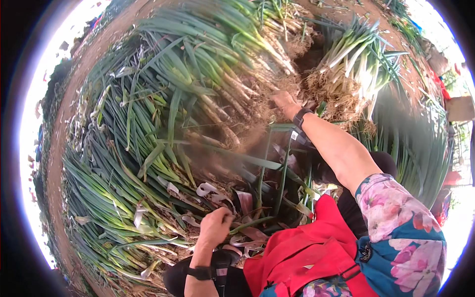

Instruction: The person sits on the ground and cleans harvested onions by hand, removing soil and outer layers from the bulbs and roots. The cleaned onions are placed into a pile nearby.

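Observation:
A large heap of long green onions (pixel 156 122) lies before me, leaves to the left and roots towards me. My right hand (pixel 285 103) reaches forward to the root ends (pixel 259 111), fingers bent down among them; whether it grips any is hidden. Closer to my body, my left hand (pixel 216 227) has curled fingers beside pale ribbon-like strips (pixel 207 190) and loose green leaves. Its fingertips are partly hidden, so I cannot see whether something is pinched there. A long bent leaf (pixel 256 159) crosses the space between my hands.
A cleaned-looking bunch with white stems (pixel 345 78) and tangled roots lies beyond my right hand. More green leaves (pixel 412 144) spread at the right. My red apron (pixel 300 252) covers my lap. Bare soil (pixel 61 148) borders the heap on the left.

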A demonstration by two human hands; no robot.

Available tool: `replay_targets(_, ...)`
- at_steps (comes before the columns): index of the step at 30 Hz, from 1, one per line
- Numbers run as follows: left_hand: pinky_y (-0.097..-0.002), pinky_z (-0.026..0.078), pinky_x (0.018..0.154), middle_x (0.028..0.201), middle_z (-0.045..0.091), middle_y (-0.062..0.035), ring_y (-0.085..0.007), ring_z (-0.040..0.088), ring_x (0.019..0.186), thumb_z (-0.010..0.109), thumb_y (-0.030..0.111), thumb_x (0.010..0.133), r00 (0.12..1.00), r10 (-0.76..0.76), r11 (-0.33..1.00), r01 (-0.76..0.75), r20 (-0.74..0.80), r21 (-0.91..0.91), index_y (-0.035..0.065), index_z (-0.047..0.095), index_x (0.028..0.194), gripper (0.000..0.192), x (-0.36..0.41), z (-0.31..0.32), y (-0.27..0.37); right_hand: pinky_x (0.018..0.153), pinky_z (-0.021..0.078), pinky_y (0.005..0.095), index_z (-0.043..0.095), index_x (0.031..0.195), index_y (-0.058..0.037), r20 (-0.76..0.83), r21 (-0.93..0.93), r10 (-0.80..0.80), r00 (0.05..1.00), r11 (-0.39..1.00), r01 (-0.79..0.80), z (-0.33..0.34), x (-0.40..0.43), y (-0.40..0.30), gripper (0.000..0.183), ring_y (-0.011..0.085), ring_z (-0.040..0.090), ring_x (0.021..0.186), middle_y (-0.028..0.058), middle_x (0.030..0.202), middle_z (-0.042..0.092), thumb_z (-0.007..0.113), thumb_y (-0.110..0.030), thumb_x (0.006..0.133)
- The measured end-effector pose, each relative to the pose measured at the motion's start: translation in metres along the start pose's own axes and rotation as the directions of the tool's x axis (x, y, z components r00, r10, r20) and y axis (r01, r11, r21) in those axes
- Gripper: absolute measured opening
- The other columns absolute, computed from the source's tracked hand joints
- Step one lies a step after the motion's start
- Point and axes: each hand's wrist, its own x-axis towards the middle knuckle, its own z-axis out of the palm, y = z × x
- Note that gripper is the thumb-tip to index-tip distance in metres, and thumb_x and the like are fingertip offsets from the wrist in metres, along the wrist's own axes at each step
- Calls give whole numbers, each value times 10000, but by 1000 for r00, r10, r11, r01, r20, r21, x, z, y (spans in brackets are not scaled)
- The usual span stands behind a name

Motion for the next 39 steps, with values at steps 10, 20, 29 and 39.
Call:
replay_targets(10,-497,524,799,991,680,-150,-379,655,965,632,205,915,986,90,996,-92,142,3,68,638,1119,246,-3,2,10,759,603,340,716,1136,-55,200,-18,194,961,981,-194,114,27,-25,278,251,718,979,131,1113,701,685,-200,901)
replay_targets(20,-507,524,747,968,664,-153,-387,654,911,651,217,901,973,112,993,-118,202,15,66,614,1148,292,-5,3,10,943,517,475,705,1134,-84,-181,-384,-148,972,921,69,201,10,-24,379,401,661,1073,224,1116,701,611,-322,854)
replay_targets(29,-474,524,765,962,663,-134,-365,650,924,643,201,916,957,39,998,-24,289,-56,75,612,1093,219,-14,6,3,907,540,469,717,1184,-115,-306,-442,-130,943,897,-20,170,56,-2,362,411,685,1012,213,1095,717,561,-232,878)
replay_targets(39,-456,522,766,923,675,-76,-334,658,910,631,175,929,951,89,995,-73,296,-66,112,629,1020,110,-15,4,9,892,547,462,722,1102,-18,-37,-746,-48,998,666,5,143,76,-16,420,378,696,1025,226,1078,723,639,-325,827)
